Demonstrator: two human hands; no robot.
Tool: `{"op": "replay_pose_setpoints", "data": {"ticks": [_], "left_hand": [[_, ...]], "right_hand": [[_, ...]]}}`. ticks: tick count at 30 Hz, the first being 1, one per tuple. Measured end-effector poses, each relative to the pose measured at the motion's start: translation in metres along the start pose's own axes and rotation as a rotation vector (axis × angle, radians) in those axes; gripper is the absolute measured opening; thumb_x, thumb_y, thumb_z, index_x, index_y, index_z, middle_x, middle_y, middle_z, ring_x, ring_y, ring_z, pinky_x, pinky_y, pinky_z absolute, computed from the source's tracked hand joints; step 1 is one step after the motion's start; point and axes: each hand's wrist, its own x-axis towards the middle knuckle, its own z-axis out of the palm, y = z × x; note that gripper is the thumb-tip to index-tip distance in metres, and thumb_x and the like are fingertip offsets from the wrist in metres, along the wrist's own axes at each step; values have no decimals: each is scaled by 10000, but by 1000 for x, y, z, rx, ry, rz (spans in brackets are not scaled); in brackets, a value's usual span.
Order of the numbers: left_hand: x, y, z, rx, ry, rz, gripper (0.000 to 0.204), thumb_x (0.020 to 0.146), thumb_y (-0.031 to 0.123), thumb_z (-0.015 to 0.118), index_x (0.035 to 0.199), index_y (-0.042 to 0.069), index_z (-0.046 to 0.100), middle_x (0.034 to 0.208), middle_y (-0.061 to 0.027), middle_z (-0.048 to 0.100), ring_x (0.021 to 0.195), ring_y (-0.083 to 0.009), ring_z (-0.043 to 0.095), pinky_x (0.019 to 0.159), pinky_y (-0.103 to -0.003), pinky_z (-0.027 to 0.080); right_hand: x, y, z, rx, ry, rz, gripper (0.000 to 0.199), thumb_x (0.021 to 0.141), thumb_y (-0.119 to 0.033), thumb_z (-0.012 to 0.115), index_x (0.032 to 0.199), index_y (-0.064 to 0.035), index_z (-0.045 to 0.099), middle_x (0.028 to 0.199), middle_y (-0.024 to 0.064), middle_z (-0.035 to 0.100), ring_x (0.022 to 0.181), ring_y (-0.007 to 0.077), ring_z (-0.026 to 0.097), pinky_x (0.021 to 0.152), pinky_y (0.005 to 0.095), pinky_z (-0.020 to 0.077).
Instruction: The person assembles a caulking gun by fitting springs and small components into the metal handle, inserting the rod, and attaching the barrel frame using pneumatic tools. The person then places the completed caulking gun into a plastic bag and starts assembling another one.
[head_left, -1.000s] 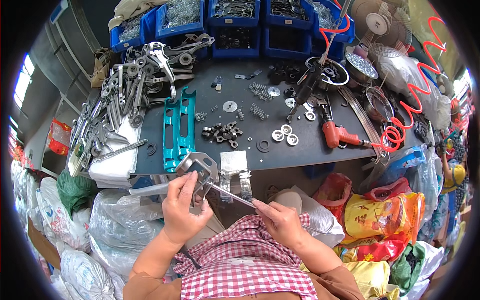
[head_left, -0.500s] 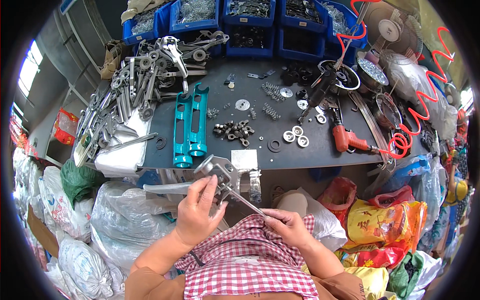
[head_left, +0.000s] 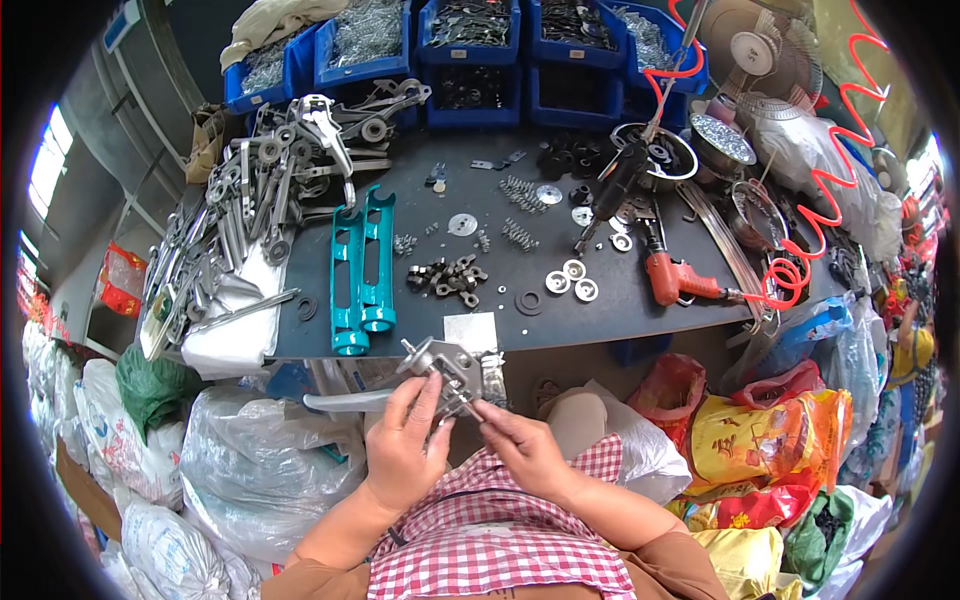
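Observation:
In front of my apron, just off the table's near edge, my left hand (head_left: 402, 445) grips a metal lever mechanism (head_left: 446, 364). The mechanism has a flat holed plate, and its long grey handle (head_left: 345, 401) points left. My right hand (head_left: 525, 450) pinches a thin metal rod (head_left: 471, 408) close against the mechanism's lower side. Most of the rod is hidden by the fingers and the mechanism. On the table beyond lie two teal open-sided metal frames (head_left: 347, 285) side by side, with a cluster of small dark metal clips (head_left: 447, 278) to their right.
Metal levers (head_left: 235, 200) are heaped at the table's left. Springs (head_left: 522, 194) and white wheels (head_left: 586, 290) lie mid-table. A red pneumatic screwdriver (head_left: 683, 278) on a coiled red hose rests at right. Blue bins (head_left: 468, 52) line the back. Plastic bags (head_left: 265, 470) crowd both sides below the table.
My right hand has moved left and up along the rod, close to the mechanism. Less rod shows now. The mechanism has turned slightly in my left hand, and the whole view has shifted a little.

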Motion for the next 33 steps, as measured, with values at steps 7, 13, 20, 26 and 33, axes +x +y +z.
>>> {"op": "replay_pose_setpoints", "data": {"ticks": [7, 13, 20, 26, 33], "left_hand": [[7, -20, -22, 59, 89, 105, 532, 612, 27, 674, 1127, 27, 540, 1037, -143, 538, 841, -301, 597, 674, -332, 505], [8, -31, -34, 138, 145, 233, 510, 572, 26, 675, 1073, 50, 579, 1016, -116, 550, 772, -256, 618, 596, -317, 512], [4, -39, -37, 177, 75, 249, 542, 553, 29, 680, 1081, 68, 565, 1017, -123, 552, 772, -270, 612, 626, -317, 520], [6, -43, -29, 347, 25, 337, 528, 562, 73, 699, 1077, 106, 588, 1052, -84, 565, 682, -203, 602, 481, -281, 446], [18, -35, -28, 296, 33, 373, 455, 618, 48, 658, 1065, 111, 599, 1055, -63, 580, 440, -143, 470, 406, -241, 397]], "right_hand": [[75, 5, -45, -191, -383, -193, 230, 839, -184, 579, 1043, -83, 614, 790, 137, 626, 686, 233, 610, 652, 332, 482], [240, 56, -116, -675, 148, -140, 209, 774, -179, 617, 928, -37, 621, 835, 126, 583, 771, 273, 581, 689, 344, 463], [317, 79, -103, -1088, 366, -281, 230, 760, -238, 627, 907, -61, 627, 925, 96, 555, 874, 262, 549, 744, 372, 473], [343, 83, -86, -1471, 102, -218, 191, 757, -171, 599, 904, -58, 647, 914, 98, 603, 893, 255, 576, 733, 376, 488], [303, 40, -111, -1112, 82, 49, 331, 717, -202, 619, 985, -9, 609, 877, 121, 643, 818, 264, 625, 733, 347, 496]]}}
